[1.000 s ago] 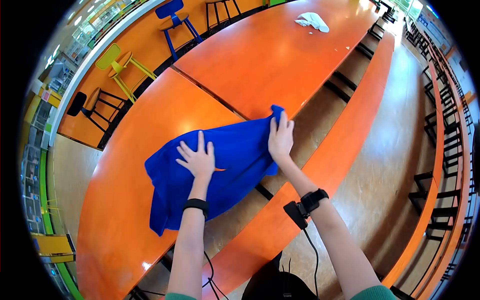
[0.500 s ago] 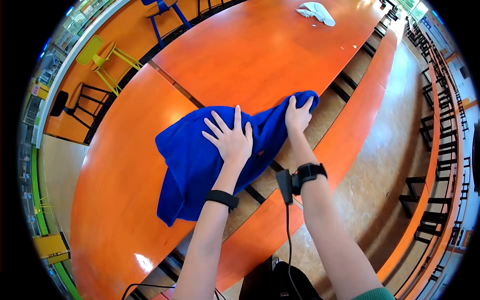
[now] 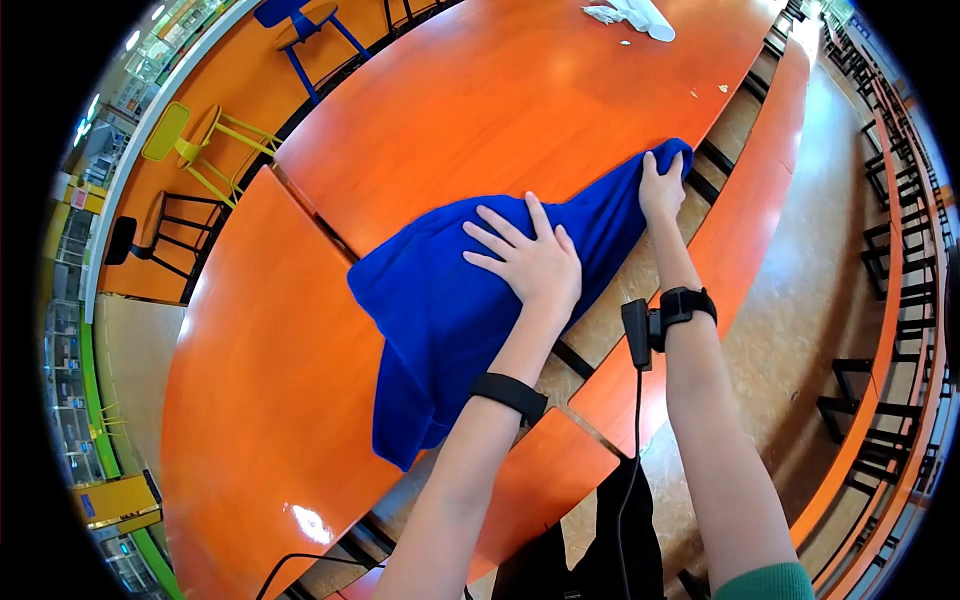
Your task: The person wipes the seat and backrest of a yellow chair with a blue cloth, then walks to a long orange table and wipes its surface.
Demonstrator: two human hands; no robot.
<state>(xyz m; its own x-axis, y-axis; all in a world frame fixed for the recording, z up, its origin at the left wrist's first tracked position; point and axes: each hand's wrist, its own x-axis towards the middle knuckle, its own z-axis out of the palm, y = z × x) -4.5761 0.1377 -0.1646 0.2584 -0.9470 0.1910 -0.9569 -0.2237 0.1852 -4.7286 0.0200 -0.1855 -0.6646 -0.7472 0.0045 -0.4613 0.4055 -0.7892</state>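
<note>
A blue cloth (image 3: 430,290) lies spread over the orange table (image 3: 270,370), its lower edge hanging past the near side. My left hand (image 3: 535,258) rests flat on the cloth's middle with the fingers spread. Toward the upper right, my right hand (image 3: 664,190) grips a bunched corner of the same cloth near the table's edge. Between the two hands the fabric is drawn into a narrower strip. Each wrist has a black band, and a device with a cable sits on the right one.
White crumpled paper (image 3: 640,15) and small scraps (image 3: 722,88) lie farther along the table. An orange bench (image 3: 740,220) runs beside it. Yellow (image 3: 205,140) and blue (image 3: 300,30) chairs stand across the table. A cable (image 3: 628,500) hangs from the right wrist.
Both hands and the cloth appear farther right in view. My right hand has moved up and away along the table's edge, stretching the cloth; my left hand stays flat on it.
</note>
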